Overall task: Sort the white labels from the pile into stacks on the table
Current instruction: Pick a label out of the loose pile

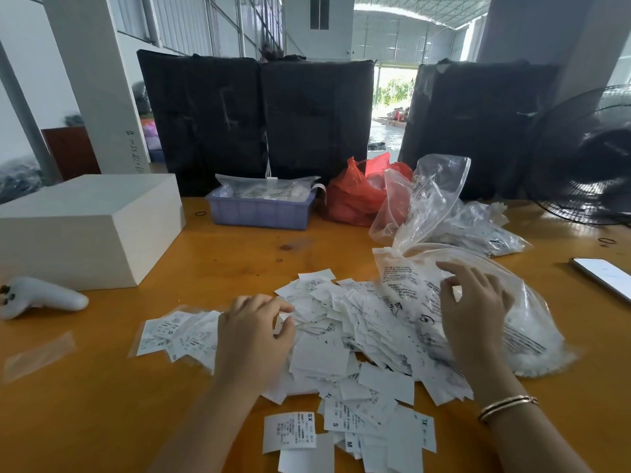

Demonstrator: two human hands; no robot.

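So the pile of white labels [345, 339] is a loose heap of small white slips with black print, a few showing size letters like S, M and XS, all overlapping every which way on the orange-brown table [102, 404]. One slip marked XS [289, 432] lies by itself just at the near edge of the pile. The left hand [254, 336] sits on the pile's left side, palm down, fingers curled into the slips; can't tell if it's actually pinching one. The right hand [473, 312] is on the pile's right side, hovering over or touching a clear printed plastic bag [512, 322] with fingers loosely spread and bent, a bracelet [507, 406] on that wrist. Left of the pile, a small fanned bunch of labels [177, 332] lies partly under clear plastic. Beyond the pile sit a purple bin [259, 213] and a red bag [358, 192]
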